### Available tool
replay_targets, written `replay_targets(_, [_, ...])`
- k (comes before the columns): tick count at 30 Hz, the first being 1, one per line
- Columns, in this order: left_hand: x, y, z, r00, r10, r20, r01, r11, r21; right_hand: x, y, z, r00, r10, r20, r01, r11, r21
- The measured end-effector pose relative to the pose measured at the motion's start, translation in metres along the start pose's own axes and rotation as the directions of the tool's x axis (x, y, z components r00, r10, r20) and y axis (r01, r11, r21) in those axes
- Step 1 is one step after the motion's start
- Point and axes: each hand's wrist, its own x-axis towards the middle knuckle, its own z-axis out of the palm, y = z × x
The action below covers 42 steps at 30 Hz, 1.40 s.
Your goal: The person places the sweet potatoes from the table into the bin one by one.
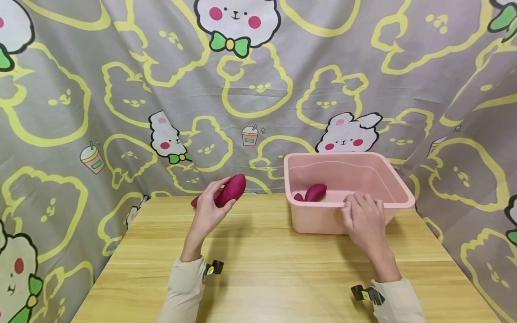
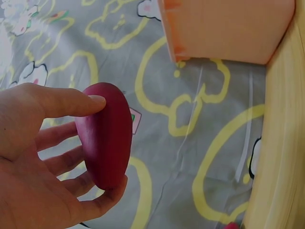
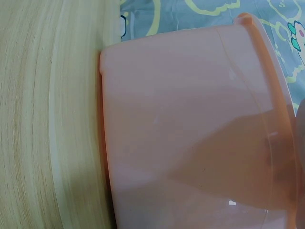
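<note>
My left hand (image 1: 209, 211) holds a smooth dark-magenta sweet potato (image 1: 234, 188) above the table, thumb on one side and fingers curled round the other. The left wrist view shows this sweet potato (image 2: 106, 136) upright in the grasp. Behind the hand, another magenta piece (image 1: 194, 202) lies near the table's back edge, mostly hidden. My right hand (image 1: 365, 220) grips the front rim of a pink plastic bin (image 1: 319, 219), fingers curled over the edge. Inside the bin are a sweet potato (image 1: 316, 193) and a smaller-looking magenta piece (image 1: 298, 197), partly hidden by the wall.
The bin stands at the back right of a light wood-grain table (image 1: 258, 278). A grey curtain (image 1: 266, 121) with yellow cartoon outlines hangs right behind the table and along both sides.
</note>
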Motion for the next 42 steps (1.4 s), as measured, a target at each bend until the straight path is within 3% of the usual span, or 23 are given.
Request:
replay_targets(13, [0.005,0.01,0.01,1.0,0.026,-0.012,-0.026,1.0,-0.014,0.0,0.0,0.0,1.0,-0.005,-0.012,0.005,1.0,-0.003])
replay_targets(42, [0.017,0.023,0.036,0.999,0.041,0.032,-0.039,0.997,-0.071,0.001,0.001,0.001,1.0,-0.01,-0.019,0.01,1.0,-0.001])
